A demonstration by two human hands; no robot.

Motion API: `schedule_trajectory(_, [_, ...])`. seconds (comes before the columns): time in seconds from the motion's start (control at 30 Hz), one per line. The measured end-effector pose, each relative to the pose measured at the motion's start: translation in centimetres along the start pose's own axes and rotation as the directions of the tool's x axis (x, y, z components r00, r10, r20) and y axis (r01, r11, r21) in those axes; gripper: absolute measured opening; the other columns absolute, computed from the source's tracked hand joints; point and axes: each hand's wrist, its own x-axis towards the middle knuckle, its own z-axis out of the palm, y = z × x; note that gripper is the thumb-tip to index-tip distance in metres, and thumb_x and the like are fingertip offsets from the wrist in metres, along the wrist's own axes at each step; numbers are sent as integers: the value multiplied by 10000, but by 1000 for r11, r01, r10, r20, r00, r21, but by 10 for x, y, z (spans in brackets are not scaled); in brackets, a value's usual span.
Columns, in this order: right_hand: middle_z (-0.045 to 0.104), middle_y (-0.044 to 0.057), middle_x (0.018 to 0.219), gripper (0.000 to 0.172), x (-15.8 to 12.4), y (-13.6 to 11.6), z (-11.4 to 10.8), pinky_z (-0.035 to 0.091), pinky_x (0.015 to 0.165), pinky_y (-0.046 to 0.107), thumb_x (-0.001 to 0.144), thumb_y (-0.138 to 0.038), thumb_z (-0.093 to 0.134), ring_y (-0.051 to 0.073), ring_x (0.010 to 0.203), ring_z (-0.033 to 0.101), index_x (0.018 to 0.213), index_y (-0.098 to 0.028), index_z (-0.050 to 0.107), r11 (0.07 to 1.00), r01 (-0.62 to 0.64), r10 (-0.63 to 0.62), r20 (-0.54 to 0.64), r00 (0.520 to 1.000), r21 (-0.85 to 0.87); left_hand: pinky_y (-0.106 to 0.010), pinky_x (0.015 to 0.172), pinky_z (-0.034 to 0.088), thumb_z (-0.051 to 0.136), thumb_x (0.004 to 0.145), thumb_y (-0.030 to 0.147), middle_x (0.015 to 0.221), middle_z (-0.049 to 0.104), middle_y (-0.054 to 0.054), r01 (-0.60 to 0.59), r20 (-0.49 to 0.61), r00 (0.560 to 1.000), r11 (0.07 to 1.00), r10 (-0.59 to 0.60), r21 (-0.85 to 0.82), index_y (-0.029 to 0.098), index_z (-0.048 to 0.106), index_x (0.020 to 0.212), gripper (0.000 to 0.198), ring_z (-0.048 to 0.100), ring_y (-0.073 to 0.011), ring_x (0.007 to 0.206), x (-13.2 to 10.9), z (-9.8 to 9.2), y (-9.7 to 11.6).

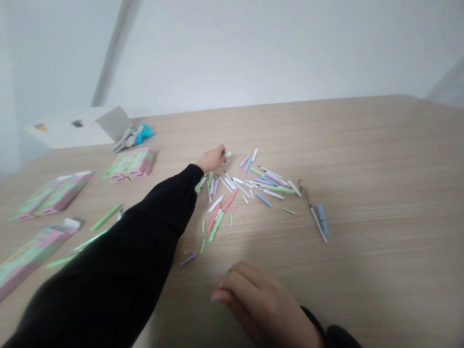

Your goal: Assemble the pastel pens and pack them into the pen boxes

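My left hand (212, 159) stretches out to the far left of a loose pile of pen parts, its fingers pinched on a small light-green pen part (227, 154). Just below that hand lie several pen refills (209, 189) and a purple pen barrel (215, 186). Green, coral, white, blue and purple barrels and small caps make up the pile, among them a coral barrel (230, 199) and a green barrel (216, 226). Close to me, my right hand (261, 302) is closed above the table, thumb against curled fingers. Whatever it may hold is hidden.
Pink-and-green boxes (132, 163) stand on the left of the wooden table (380, 193). Behind them are a white carton (76, 130) and grey-and-blue gloves (136, 135). Green pens (105, 217) lie beside my left sleeve. To the right rest a refill (318, 224) and a blue barrel (322, 218).
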Motion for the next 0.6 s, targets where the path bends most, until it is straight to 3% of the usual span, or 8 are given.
schedule_trajectory(0.17, [684, 9, 726, 432, -1, 5, 4, 464, 616, 217, 1081, -392, 381, 118, 653, 634, 793, -180, 622, 998, -33, 35, 30, 999, -57, -288, 868, 508, 423, 993, 233, 936, 704, -56, -193, -61, 981, 936, 183, -294, 169, 531, 1099, 164, 679, -154, 910, -59, -42, 13])
schedule_trajectory(0.23, [687, 13, 731, 423, -1, 8, 5, 473, 626, 230, 1082, -384, 380, 130, 665, 648, 796, -186, 620, 996, -48, 53, 54, 997, -81, -280, 833, 488, 510, 952, 260, 844, 635, -21, -289, -105, 956, 806, 275, -517, 176, 562, 999, 110, 628, -147, 836, -95, -55, 17])
schedule_trajectory(0.4, [690, 8, 753, 299, 1, 19, 9, 492, 658, 249, 1062, -303, 450, 143, 700, 667, 832, -205, 615, 993, -73, 79, 64, 995, -97, -274, 756, 438, 613, 870, 288, 835, 541, -7, -248, -123, 960, 565, 251, -787, 189, 608, 901, 104, 525, -148, 784, -174, -66, 16])
schedule_trajectory(0.53, [707, 11, 749, 240, 2, 29, 12, 510, 660, 262, 1024, -266, 504, 153, 680, 667, 826, -216, 631, 986, -124, 132, 66, 989, -112, -288, 712, 431, 632, 855, 377, 768, 498, -10, -220, -144, 965, 378, 219, -899, 175, 614, 803, 209, 482, -149, 720, -210, -64, 10])
schedule_trajectory(0.6, [722, 18, 760, 220, 2, 32, 14, 520, 656, 267, 1001, -265, 523, 163, 691, 676, 823, -219, 645, 981, -167, 173, 58, 983, -95, -289, 702, 437, 632, 879, 423, 734, 487, -10, -223, -160, 966, 346, 201, -911, 170, 601, 730, 295, 475, -146, 699, -224, -64, 10])
